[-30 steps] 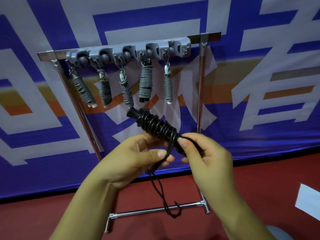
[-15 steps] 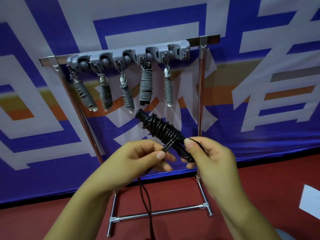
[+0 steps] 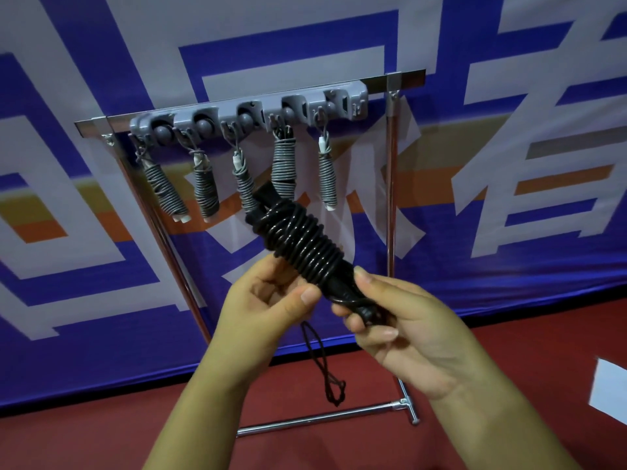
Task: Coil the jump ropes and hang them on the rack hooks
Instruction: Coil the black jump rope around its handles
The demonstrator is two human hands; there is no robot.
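Since a second ago you've raised the black rope (image 3: 302, 242) nearer the rack (image 3: 251, 113). Your right hand (image 3: 407, 330) grips its handles; left hand (image 3: 268, 300) pinches the cord. Five grey ropes (image 3: 283, 167) hang; this one remains.

Glossy black jump rope (image 3: 298, 239); shiny chromed metal rack (image 3: 390, 205); matt grey plastic hook strip (image 3: 258, 113); cloth banner (image 3: 509, 164) at twelve o'clock.

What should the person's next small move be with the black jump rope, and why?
Probably lift the black jump rope toward the grey hook strip. It is already coiled, held by the left hand and right hand, while five grey ropes hang already; its thin loop dangles free.
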